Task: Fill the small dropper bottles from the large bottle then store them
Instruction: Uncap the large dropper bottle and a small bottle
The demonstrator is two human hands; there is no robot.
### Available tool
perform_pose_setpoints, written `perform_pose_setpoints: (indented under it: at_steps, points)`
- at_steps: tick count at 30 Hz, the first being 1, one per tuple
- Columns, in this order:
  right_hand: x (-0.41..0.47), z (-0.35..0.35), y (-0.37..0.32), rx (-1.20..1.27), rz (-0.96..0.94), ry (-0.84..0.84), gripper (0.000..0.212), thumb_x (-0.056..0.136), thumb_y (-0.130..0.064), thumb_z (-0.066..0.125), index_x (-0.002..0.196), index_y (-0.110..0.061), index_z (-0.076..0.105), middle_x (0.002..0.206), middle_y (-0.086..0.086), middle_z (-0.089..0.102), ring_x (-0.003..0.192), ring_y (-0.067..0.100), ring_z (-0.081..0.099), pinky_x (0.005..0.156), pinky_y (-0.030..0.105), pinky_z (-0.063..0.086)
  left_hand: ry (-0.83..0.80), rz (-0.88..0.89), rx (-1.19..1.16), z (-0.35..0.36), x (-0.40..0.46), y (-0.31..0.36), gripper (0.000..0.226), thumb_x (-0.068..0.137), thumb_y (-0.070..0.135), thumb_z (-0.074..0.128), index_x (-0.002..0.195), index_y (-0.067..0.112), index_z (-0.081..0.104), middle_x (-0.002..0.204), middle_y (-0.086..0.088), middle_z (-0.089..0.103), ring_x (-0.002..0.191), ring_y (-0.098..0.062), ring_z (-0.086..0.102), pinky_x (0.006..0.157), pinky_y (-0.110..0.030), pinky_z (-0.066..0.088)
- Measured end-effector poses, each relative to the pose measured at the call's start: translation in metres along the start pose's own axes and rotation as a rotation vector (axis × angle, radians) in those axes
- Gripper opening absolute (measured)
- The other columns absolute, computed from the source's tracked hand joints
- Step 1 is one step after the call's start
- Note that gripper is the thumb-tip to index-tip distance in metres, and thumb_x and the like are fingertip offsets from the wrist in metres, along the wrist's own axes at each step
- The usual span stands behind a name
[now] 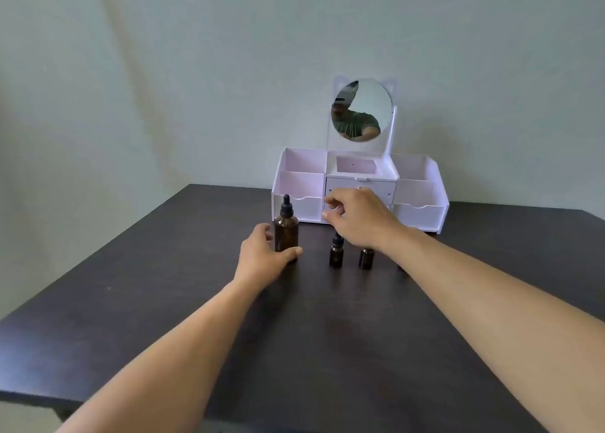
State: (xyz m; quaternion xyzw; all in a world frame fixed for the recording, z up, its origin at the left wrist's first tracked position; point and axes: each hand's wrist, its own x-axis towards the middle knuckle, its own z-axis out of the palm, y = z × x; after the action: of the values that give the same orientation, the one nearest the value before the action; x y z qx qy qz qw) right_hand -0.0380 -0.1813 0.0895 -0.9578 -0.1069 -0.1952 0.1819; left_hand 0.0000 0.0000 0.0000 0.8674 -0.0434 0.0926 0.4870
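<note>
With the tall amber glass dropper bottle gripped near the counter's far edge by the left hand, the two small amber bottles beside it could be toppled by the loosely curled, empty right hand above.

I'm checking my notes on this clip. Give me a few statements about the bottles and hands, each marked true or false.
1. The left hand grips the large bottle. True.
2. The large bottle lies on its side. False: it stands upright on the table.
3. Small bottles stand in front of the organizer. True.
4. The right hand rests flat on the table. False: it hovers above the small bottles.
</note>
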Motion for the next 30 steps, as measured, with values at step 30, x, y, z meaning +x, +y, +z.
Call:
perform_pose_setpoints:
  at_steps: [30]
  points:
    - [0.068,0.026,-0.038,0.172,-0.068,-0.237,0.032,0.078,0.008,0.057,0.092,-0.017,0.071,0.09,-0.002,0.066,0.087,0.015,0.061,0.074,0.022,0.048,0.02,0.028,-0.086,0.012,0.01,-0.02,0.057,0.081,0.035,0.076,0.133,0.023,0.058,0.114,0.003,0.071,0.102,-0.011,0.064,0.093,-0.029,0.051]
